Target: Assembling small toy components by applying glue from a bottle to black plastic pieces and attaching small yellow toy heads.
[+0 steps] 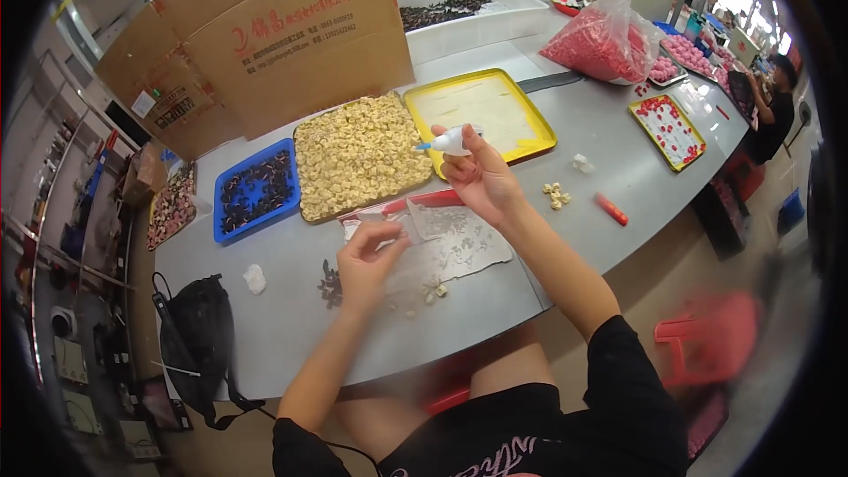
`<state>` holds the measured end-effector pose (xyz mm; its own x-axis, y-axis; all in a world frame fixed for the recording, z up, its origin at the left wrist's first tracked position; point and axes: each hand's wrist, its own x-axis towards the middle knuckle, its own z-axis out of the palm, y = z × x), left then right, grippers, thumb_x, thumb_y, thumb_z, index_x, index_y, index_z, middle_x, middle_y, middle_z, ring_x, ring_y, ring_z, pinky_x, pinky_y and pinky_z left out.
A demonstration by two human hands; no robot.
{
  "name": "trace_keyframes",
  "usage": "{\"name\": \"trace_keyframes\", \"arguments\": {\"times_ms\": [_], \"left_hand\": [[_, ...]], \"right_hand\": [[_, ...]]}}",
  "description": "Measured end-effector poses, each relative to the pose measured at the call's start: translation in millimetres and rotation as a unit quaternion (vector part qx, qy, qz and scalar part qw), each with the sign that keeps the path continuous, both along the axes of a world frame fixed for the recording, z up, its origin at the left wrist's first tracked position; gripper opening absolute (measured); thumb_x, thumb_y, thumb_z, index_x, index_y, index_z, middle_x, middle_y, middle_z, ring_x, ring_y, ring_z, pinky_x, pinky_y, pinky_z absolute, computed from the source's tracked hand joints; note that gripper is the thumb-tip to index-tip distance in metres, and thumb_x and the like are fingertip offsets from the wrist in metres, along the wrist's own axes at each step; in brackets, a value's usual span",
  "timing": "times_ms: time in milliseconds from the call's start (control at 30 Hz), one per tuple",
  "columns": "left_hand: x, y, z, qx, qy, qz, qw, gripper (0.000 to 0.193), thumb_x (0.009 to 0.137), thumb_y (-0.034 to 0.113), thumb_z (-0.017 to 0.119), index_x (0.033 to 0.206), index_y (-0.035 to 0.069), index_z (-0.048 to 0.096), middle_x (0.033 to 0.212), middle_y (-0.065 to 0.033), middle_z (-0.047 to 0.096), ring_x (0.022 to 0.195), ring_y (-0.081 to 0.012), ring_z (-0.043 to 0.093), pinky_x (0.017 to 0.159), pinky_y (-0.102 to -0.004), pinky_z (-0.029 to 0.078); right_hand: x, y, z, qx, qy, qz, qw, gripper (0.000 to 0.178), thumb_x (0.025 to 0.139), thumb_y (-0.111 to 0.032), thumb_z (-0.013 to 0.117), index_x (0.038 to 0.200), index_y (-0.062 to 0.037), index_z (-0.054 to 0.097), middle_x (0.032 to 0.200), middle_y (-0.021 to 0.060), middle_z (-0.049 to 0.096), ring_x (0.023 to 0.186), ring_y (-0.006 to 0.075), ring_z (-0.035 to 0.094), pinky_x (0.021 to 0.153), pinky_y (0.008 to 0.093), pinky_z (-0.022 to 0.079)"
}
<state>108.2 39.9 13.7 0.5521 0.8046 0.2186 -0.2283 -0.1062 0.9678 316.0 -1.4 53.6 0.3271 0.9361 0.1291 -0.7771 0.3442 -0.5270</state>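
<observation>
My right hand (pixel 484 178) is closed around a small white squeeze bottle (pixel 454 140) with a blue nozzle. The bottle is tipped nearly level, its nozzle pointing left, above the near edge of a yellow-rimmed tray. Lower and to the left, my left hand (pixel 367 261) is pinched over the left part of a pale sheet (pixel 473 252) spotted with small clear bits. Whatever lies between its fingertips is too small to make out. Beside that wrist is a little heap of dark pieces (pixel 329 284). A few cream-coloured pieces (pixel 433 292) lie at the sheet's near edge.
Beyond my hands stand a tray packed with cream pieces (pixel 358 155), a blue tray (pixel 256 229) of dark pieces and the yellow-rimmed tray (pixel 530 143). A cardboard box (pixel 309 62) rises behind. At right are a red marker-like stick (pixel 611 209) and a bag of pink pieces (pixel 601 44). A black bag (pixel 199 336) sits left.
</observation>
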Motion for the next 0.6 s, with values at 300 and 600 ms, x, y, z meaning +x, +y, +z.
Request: {"name": "trace_keyframes", "arguments": {"times_ms": [300, 600], "left_hand": [[1, -13, -14, 0.148, 0.066, 0.135, 0.977, 0.041, 0.07, -0.005, 0.074, 0.105, 0.001, 0.052, 0.099, -0.0086, 0.061, 0.089, -0.0128, 0.057, 0.077, -0.0245, 0.04], [-2, -9, -21, 0.233, 0.016, 0.177, 0.956, 0.048, 0.067, -0.004, 0.078, 0.101, 0.004, 0.046, 0.092, -0.0059, 0.05, 0.088, -0.0167, 0.057, 0.079, -0.027, 0.04]], "right_hand": [[-23, -3, -16, -0.096, -0.053, 0.055, 0.992, 0.035, 0.097, -0.038, 0.042, 0.105, -0.0048, 0.05, 0.093, 0.0096, 0.061, 0.056, 0.0071, 0.042, 0.054, 0.02, 0.037], [-40, -7, -20, -0.11, -0.174, 0.01, 0.979, 0.035, 0.095, -0.039, 0.045, 0.094, -0.0047, 0.05, 0.091, 0.0137, 0.064, 0.05, 0.0075, 0.044, 0.048, 0.0212, 0.038]]}}
